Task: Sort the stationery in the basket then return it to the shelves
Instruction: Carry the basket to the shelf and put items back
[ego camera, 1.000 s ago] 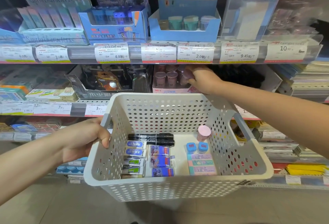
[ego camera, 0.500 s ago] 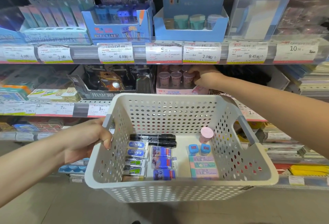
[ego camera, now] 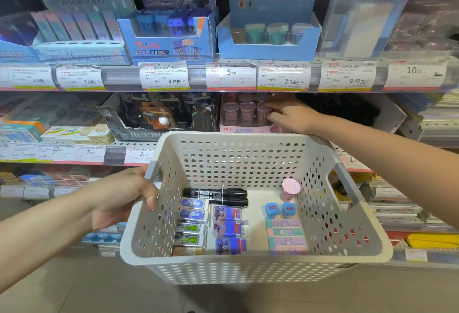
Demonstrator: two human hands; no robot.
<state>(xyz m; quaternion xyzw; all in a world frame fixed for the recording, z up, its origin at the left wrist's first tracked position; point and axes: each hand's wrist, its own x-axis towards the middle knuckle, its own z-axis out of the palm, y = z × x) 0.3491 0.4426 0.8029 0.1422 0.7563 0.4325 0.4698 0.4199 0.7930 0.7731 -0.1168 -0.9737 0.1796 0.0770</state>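
From the head camera I see my left hand (ego camera: 124,194) curled round the grey handle of the white basket (ego camera: 248,260), holding it up before the shelves (ego camera: 198,76). My right hand (ego camera: 289,113) reaches into the pink display box (ego camera: 244,128) on the middle shelf, fingertips closed on a pink cup-shaped sharpener (ego camera: 263,112) there. Markers, erasers and another pink sharpener lie in the basket.

The basket (ego camera: 255,260) sits before the shelves (ego camera: 198,76). Inside: markers (ego camera: 214,195) at the rear, erasers (ego camera: 191,223) left, one sharpener (ego camera: 290,189) at the right rear.
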